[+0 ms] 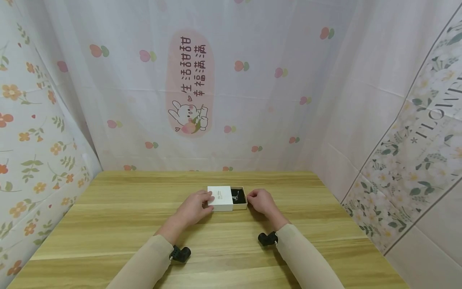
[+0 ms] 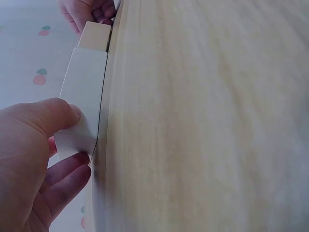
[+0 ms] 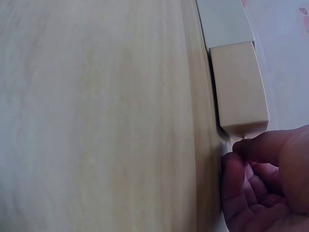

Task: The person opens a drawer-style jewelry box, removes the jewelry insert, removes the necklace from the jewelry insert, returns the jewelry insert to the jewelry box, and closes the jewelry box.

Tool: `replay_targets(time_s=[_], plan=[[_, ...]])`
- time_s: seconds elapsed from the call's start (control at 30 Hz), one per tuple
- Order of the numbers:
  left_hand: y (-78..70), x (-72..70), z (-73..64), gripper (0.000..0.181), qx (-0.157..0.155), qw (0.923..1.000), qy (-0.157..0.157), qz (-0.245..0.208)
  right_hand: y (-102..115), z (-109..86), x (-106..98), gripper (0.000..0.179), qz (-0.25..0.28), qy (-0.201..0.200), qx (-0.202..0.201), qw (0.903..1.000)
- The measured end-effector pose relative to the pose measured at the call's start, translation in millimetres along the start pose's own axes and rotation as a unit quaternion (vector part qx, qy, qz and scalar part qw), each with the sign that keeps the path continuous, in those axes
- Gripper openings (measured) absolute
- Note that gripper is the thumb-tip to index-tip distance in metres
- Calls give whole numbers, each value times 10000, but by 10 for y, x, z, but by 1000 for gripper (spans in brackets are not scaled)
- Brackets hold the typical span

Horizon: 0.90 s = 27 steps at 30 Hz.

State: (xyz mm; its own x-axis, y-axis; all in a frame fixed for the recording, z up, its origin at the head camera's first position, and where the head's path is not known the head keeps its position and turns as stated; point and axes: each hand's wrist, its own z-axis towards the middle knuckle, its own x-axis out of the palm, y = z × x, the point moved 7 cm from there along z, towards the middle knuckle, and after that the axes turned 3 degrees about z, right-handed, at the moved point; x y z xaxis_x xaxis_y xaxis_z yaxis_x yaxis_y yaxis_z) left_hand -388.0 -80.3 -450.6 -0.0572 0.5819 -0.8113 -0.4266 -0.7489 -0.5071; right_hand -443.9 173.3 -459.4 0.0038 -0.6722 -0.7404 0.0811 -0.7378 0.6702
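A small box (image 1: 220, 208) lies flat on the far half of the table, about midway between left and right. Its white cover (image 1: 221, 194) is to the left, and its tan drawer (image 1: 240, 207) sticks out on the right, partly exposed. Inside the drawer, a silvery trinket (image 1: 236, 196) rests on a dark pad (image 1: 241, 198); it is too small to make out clearly.

The left hand (image 1: 196, 205) holds the cover's left end, its thumb pressed to the near side and other fingers bent around the end. The grip seems meant to steady the cover against a sideways pull, while leaving the drawer side free.

The right hand (image 1: 262, 201) is at the drawer's right end, with thumb and index finger closed together in a pinch and the other fingers curled in. They seem to have a tiny tab (image 3: 244, 138) there, mostly hidden, which would give a hold without covering the trinket.

Nearer, a black camera (image 1: 180, 254) sits at each beige cuff. Beyond the table hangs a pale curtain (image 1: 252, 40), with flowered cloths to left and right.
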Motion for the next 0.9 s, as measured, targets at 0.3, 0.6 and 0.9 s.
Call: replay_targets(time_s=[0.3,0.6,0.9], plan=[[2,-7,0,33,63,10000,-36,3,-48,-6,8,16,378,73,244,9990],[4,1,-1,33,58,10000,-45,19,-89,-16,6,17,790,93,380,9961],[7,5,-5,31,71,9999,-63,-40,-106,-27,-5,19,1158,145,474,9920]])
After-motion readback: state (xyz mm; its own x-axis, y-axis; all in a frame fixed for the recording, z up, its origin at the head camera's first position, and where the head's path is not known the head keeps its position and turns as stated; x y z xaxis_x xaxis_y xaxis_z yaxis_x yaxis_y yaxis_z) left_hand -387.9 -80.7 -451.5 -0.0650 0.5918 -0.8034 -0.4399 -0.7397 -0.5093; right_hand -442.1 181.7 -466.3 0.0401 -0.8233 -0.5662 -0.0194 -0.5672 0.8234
